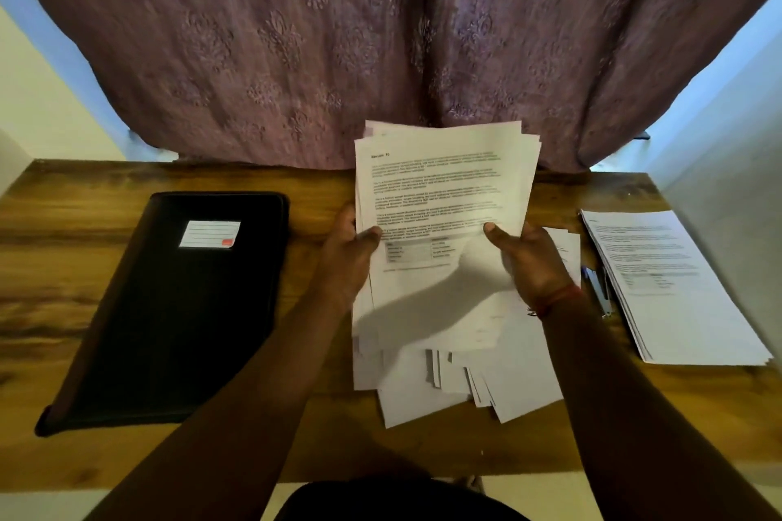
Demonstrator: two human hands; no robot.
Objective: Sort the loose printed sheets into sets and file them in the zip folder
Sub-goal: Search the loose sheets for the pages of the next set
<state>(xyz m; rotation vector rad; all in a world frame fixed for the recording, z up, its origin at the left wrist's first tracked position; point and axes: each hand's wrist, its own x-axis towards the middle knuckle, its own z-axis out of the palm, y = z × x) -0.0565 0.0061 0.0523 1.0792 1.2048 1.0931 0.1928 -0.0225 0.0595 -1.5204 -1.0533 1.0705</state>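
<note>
A brown wooden table [423, 453] stands before a purple patterned curtain [381, 34]. Nearest to the person, a loose heap of white printed sheets [448, 376] lies on it. Above the heap, the left hand [349, 254] and right hand [529, 258] grip a raised bundle of printed sheets [444, 190] by its two sides, thumbs on top. The closed black zip folder [177, 309] with a white label lies at left. A tidy white paper stack [673, 283] lies at right, a pen [596, 288] just beside it.
</note>
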